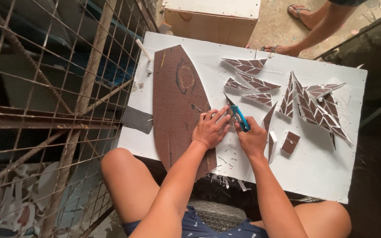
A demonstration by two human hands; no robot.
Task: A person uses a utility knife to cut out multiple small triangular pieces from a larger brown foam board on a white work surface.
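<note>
arms bare, no sleeves | knees bare | navy shorts (208,227) w/ small white print

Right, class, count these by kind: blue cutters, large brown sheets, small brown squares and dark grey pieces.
Blue cutter: 1
Large brown sheet: 1
Small brown square: 1
Dark grey piece: 1
Total: 4

— What lies on the board (331,176)?

— A long curved panel (177,101) at its left. The left hand (209,128) rests on the panel's right edge, and the right hand (252,139) sits just beside it with a knife (240,118).

— And farther right?

— Cut pieces (314,108), with more (248,75) behind the hands. A box (210,20) stands beyond the board, and wire mesh (45,88) is probably standing upright to the left.
</note>
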